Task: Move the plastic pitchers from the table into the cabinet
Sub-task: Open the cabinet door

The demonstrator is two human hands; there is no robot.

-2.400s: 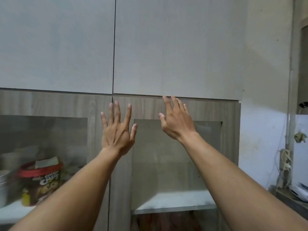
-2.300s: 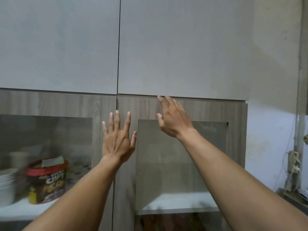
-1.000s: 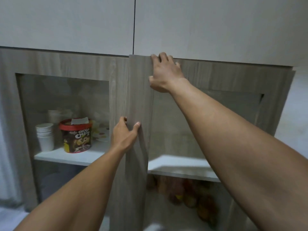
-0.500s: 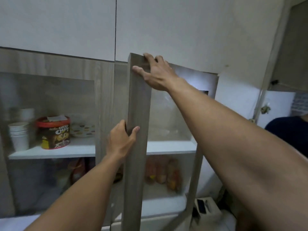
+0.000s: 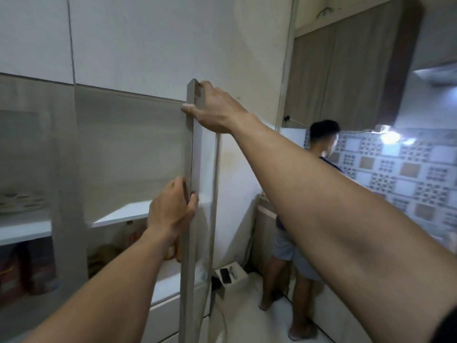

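The cabinet's right door (image 5: 191, 154) stands swung wide, edge-on to me. My right hand (image 5: 215, 107) grips its top corner. My left hand (image 5: 171, 209) grips the door's edge lower down. Behind the door the cabinet's right bay shows a bare white shelf (image 5: 123, 214), with bottles and bags on the shelf below. No pitcher and no table are in view.
The left bay keeps its glass door shut, with a spotted plate (image 5: 22, 204) behind it. A person (image 5: 296, 219) stands at the kitchen counter to the right, back turned. A white box with a phone on it (image 5: 228, 274) sits on the floor by the wall.
Both hands went from spread in front of the shut doors to gripping the right door. The door has swung outward to the right, exposing the right bay. My view turned right.
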